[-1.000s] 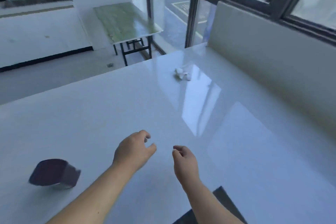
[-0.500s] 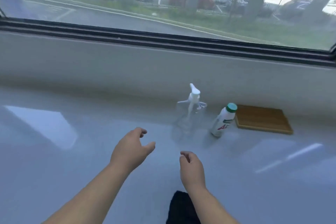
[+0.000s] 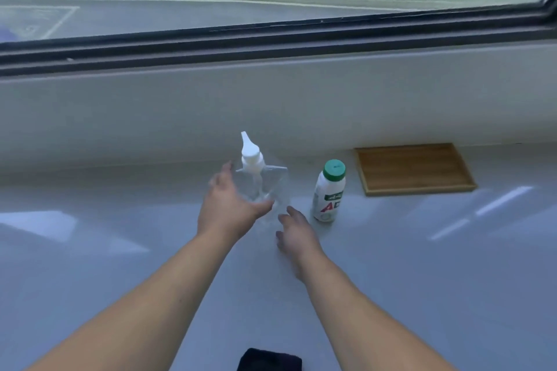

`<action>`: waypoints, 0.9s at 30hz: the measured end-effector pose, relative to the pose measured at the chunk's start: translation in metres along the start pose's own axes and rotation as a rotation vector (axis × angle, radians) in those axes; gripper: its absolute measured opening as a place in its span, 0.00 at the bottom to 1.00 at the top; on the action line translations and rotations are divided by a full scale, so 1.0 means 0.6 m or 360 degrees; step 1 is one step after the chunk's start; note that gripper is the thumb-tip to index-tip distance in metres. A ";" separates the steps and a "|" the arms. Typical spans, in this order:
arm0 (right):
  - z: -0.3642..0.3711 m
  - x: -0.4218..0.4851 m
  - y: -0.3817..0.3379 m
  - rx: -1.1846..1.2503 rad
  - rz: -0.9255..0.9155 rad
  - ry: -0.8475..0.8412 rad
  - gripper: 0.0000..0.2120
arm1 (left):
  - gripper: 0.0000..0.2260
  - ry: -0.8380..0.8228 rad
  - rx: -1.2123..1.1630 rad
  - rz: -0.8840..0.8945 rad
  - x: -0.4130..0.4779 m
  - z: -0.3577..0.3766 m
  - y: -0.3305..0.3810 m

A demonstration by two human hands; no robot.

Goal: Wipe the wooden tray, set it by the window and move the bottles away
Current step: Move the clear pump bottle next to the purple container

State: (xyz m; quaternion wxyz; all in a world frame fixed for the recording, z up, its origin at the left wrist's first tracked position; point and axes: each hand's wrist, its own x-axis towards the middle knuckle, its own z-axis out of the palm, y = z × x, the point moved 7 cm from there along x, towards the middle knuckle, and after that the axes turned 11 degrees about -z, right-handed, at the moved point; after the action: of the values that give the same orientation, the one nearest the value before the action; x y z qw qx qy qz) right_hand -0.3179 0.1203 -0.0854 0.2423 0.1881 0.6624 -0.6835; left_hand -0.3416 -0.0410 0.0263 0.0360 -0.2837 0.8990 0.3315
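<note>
A wooden tray (image 3: 413,168) lies flat on the white table against the low wall under the window, at the right. A white bottle with a green cap (image 3: 329,191) stands just left of the tray. Further left stands a clear spray bottle with a white pump head (image 3: 251,159). My left hand (image 3: 230,205) is open, fingers spread, right at the near left side of the clear bottle, blurred by motion. My right hand (image 3: 294,230) is open, palm down, low over the table between the two bottles and nearer to me.
The white table (image 3: 90,250) runs up to a low white wall (image 3: 150,117) beneath a dark-framed window (image 3: 271,36). A dark cloth (image 3: 269,360) lies at the near table edge between my forearms.
The view swung from the far table end to the window side. Both hands have reached forward, the left up to the clear spray bottle, the right toward the gap between the bottles.
</note>
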 end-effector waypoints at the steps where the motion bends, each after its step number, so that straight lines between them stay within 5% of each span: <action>1: 0.006 -0.002 -0.004 0.0033 0.0009 -0.0010 0.27 | 0.53 0.0016 0.0002 -0.0001 -0.001 -0.002 -0.002; 12: 0.231 -0.089 0.005 0.0053 -0.0013 -0.0314 0.24 | 0.50 0.0320 -0.0160 -0.0308 -0.059 -0.168 -0.200; 17: 0.460 -0.217 0.065 -0.0168 -0.0028 -0.0659 0.09 | 0.48 0.0573 -0.0266 -0.0565 -0.143 -0.342 -0.421; 27: 0.966 -0.655 0.361 -0.0530 0.0120 -0.1379 0.23 | 0.52 0.1074 -0.0321 -0.1211 -0.516 -0.703 -0.978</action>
State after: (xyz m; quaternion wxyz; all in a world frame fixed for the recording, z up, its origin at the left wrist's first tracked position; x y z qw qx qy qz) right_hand 0.1636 -0.4261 -0.0047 0.5482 -0.1322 0.5935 -0.5742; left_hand 0.2827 -0.5137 0.0947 -0.1653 -0.6838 0.6574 0.2699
